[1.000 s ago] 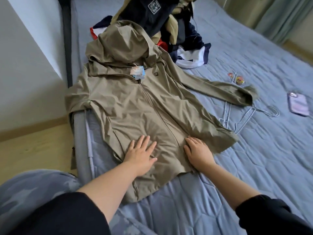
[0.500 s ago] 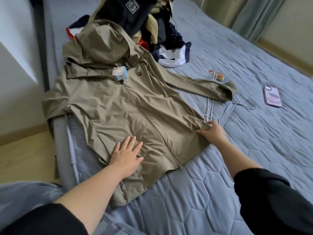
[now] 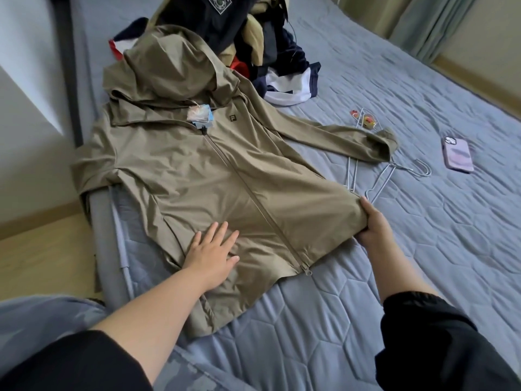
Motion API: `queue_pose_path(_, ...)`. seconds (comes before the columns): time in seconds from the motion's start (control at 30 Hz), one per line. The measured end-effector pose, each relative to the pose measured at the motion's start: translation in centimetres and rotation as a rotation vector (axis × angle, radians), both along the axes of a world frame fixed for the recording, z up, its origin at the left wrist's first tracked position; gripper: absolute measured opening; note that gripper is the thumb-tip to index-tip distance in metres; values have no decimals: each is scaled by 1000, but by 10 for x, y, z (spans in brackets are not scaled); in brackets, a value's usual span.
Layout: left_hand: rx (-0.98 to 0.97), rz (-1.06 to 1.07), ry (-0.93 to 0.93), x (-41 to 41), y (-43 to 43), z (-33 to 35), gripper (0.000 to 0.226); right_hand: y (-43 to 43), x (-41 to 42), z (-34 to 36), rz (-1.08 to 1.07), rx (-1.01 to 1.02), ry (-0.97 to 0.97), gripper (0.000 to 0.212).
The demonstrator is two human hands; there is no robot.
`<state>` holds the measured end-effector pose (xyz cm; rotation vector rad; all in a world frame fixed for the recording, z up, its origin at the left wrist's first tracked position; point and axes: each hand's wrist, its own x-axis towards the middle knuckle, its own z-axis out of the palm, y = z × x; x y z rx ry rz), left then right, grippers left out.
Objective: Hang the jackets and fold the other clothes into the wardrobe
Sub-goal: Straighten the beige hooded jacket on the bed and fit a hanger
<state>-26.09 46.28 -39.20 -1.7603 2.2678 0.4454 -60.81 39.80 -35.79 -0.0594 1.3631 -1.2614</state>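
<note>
Out to the hem corner goes the right hand (image 3: 372, 224), fingers curled round the edge of the khaki jacket (image 3: 225, 179), while the left hand (image 3: 211, 249) stays flat, fingers spread, pressing the front panel. The jacket lies zipped and face up on the grey quilted bed (image 3: 366, 292), with a tag (image 3: 198, 115) at the collar. One sleeve drops over the bed's edge, out of sight. Wire hangers (image 3: 389, 179) sit partly under the other. Beyond lie a clothes pile (image 3: 253, 38), a phone (image 3: 458, 155), a curtain (image 3: 428, 21) and wooden floor (image 3: 42, 249).
</note>
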Motion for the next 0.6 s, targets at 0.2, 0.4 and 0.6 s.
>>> queue_pose_path(0.2,19,-2,10,-1,-1,2,64,15,28,-23,-284,81,-176,35)
queue_pose_path(0.4,18,-27,-2,4,-1,1,63,16,18,-33,-292,190,756,22)
queue_pose_path(0.6,27,-24,16,4,-2,2,63,20,30,-33,-100,235,1194,51)
